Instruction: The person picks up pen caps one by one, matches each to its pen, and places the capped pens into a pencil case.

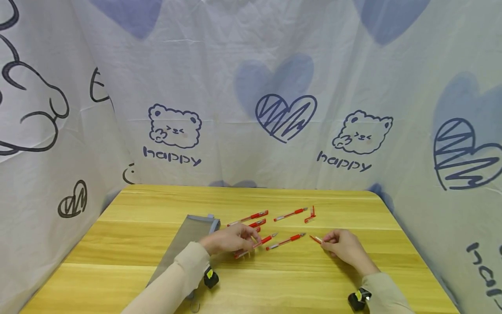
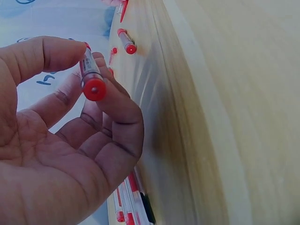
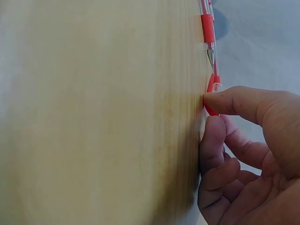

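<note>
As the left hand (image 1: 231, 238) pinches a pen (image 2: 95, 89)—red-ended—the right (image 1: 345, 245) pinches a cap (image 1: 316, 240).

From the head, above the bench (image 1: 306, 279), we look forward and down to its far edge. Our wrist views sit close, facing along the bench, turned sideways; head and left wrist share the left grip (image 1: 231, 239) and its red gel pen (image 2: 93, 88).

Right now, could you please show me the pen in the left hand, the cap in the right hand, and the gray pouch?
Pen (image 2: 91, 72): left wrist view, on its barrel.
Cap (image 1: 315, 239): head view, on its red part.
Gray pouch (image 1: 182, 244): head view, on its gray panel.
</note>
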Tool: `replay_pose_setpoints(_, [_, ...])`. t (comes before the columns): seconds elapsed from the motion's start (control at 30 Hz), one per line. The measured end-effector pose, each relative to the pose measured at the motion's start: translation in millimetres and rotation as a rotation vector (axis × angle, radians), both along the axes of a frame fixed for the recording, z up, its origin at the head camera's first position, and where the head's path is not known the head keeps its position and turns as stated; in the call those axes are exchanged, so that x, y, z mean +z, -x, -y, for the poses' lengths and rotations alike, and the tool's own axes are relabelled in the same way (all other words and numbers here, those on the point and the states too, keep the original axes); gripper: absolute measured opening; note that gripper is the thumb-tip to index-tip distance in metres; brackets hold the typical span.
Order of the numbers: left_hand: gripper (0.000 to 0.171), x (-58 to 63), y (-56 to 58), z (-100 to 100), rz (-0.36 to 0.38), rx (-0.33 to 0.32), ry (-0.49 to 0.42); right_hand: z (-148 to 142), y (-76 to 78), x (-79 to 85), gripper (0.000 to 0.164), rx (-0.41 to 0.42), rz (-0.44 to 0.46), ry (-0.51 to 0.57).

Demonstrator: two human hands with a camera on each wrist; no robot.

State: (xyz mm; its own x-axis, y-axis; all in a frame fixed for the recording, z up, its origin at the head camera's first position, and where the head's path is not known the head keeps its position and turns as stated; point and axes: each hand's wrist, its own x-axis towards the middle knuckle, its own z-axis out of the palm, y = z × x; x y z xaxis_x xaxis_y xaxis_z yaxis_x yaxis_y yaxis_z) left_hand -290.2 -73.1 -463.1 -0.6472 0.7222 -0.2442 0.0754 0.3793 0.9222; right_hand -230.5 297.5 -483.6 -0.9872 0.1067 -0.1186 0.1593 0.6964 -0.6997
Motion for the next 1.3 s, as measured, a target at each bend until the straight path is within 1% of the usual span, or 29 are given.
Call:
replay_pose_setpoints(0.27, [0.025,-1.1,-0.6,2,0.011,-0.001,-0.014,0,-1.2,0.7,0.015,-0.009,-0.001,0.031])
replay_pose_setpoints(0.63, [0.024,0.7,-1.5,3,0.004,-0.007,-0.023,1,-3.5,0.9,0.017,-0.012,-0.006,0.091])
replay_pose_setpoints(0.83, [0.022,1.3,-2.0,4,-0.009,-0.01,-0.015,4,-6.6,3.0,0.018,0.006,-0.017,0.106])
replay_pose_setpoints(1.07, [0.022,2.5,-1.7,4,0.002,-0.014,-0.013,12,-10.7,8.8,0.02,0.043,-0.027,0.14])
replay_pose_setpoints(1.3, [0.021,2.5,-2.4,5,-0.043,-0.007,-0.005,21,-14.1,14.5,0.02,0.078,-0.037,0.144])
